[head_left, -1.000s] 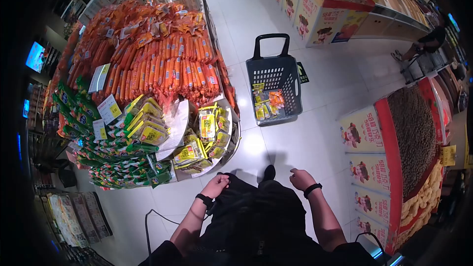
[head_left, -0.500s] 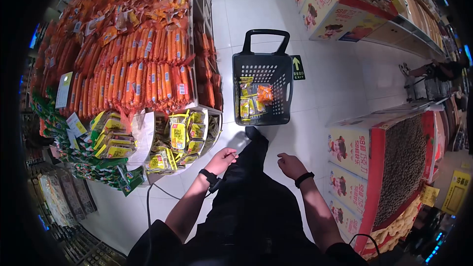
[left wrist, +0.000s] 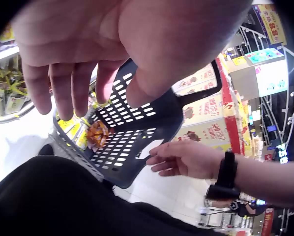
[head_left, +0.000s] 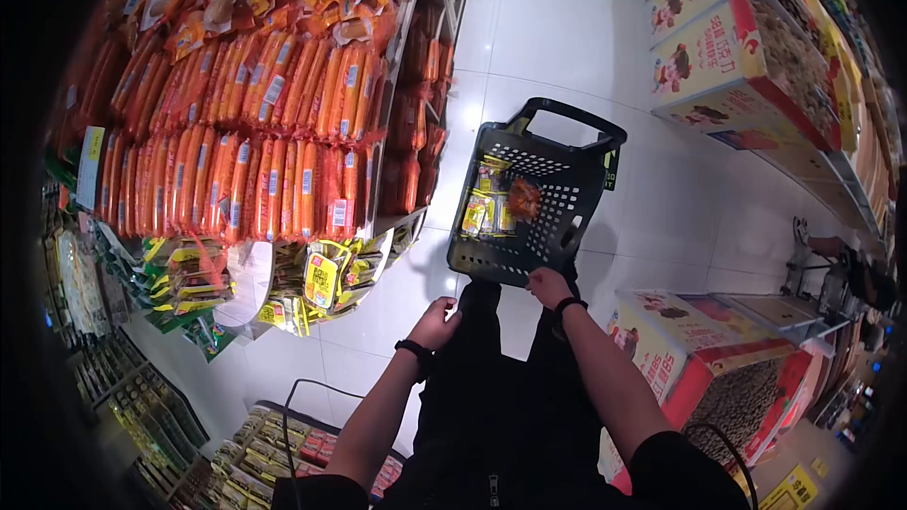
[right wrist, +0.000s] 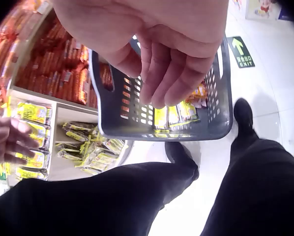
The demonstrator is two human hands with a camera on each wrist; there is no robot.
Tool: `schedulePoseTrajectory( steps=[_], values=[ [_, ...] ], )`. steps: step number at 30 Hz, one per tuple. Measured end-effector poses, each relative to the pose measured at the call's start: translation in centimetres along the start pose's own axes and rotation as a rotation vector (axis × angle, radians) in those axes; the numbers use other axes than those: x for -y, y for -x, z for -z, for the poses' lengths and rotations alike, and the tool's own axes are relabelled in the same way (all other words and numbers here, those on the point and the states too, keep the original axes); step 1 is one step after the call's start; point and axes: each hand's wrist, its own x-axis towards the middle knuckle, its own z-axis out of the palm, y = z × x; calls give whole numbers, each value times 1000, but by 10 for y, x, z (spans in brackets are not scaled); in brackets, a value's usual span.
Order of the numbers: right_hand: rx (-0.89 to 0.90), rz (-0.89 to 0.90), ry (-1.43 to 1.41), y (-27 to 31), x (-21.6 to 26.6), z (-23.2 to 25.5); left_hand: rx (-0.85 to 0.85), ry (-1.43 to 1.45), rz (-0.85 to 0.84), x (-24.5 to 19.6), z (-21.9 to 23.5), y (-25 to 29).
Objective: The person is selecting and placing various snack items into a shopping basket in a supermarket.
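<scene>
A dark grey shopping basket [head_left: 543,217] with perforated walls is in front of the legs in the head view, its black handle [head_left: 567,118] at the far end. Inside it lie yellow packets [head_left: 487,214] and an orange packet [head_left: 523,200]. My right hand [head_left: 548,287] is right at the basket's near rim; in the right wrist view its loosely bent fingers [right wrist: 161,91] overlap the basket and hold nothing. My left hand [head_left: 436,324] hangs to the left of the basket, empty, with its fingers [left wrist: 78,91] extended in the left wrist view.
On the left is a display of orange sausages [head_left: 274,179], with yellow-labelled packets [head_left: 323,279] at its near end. Printed cartons [head_left: 694,66] stand at the right, with another bin [head_left: 746,387] nearer. A green exit sign [right wrist: 241,51] marks the floor. A cable [head_left: 321,382] hangs beside the left arm.
The basket has come nearer to the hands and looks turned clockwise in the head view. My right hand has moved up to its near rim. The sausage display appears larger.
</scene>
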Motion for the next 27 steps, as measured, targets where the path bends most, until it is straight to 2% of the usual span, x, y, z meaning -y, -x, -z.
schedulePoseTrajectory(
  steps=[3, 5, 7, 8, 9, 10, 11, 12, 15, 17, 19, 20, 23, 24, 26, 27],
  values=[
    [48, -42, 187, -104, -26, -17, -93, -198, 114, 7, -28, -10],
    [48, -50, 258, -173, -44, -35, -92, -94, 221, 22, -60, -22],
    [39, -52, 275, -232, -63, -58, -51, 4, 276, 60, -107, -32],
    [136, -55, 354, -250, -47, -53, -10, -23, 299, 83, -135, -32],
    [154, -91, 333, -279, -68, -67, 28, -60, 366, 83, -151, -29],
    [173, -124, 313, -319, -101, -88, 127, -55, 495, 57, -149, -28],
    [193, -156, 292, -348, -123, -108, 130, -43, 507, 58, -152, -30],
    [146, -181, 275, -355, -121, -114, 136, -31, 516, 65, -161, -27],
    [194, -72, 235, -393, -137, -130, 157, 31, 573, 55, -164, -37],
    [151, -147, 331, -423, -157, -153, 153, 61, 603, 50, -161, -44],
    [100, -224, 430, -454, -190, -173, 133, 73, 611, 53, -162, -46],
    [108, -192, 444, -490, -248, -206, 95, 79, 600, 58, -163, -44],
    [56, -302, 660, -489, -204, -194, 66, 46, 599, 69, -159, -43],
    [-171, -342, 198, -487, -209, -195, 34, 32, 569, 71, -158, -42],
    [-187, -304, 53, -501, -213, -198, -1, 24, 528, 79, -158, -43],
    [-242, -303, -6, -506, -230, -211, -1, 19, 512, 82, -157, -37]
  ],
)
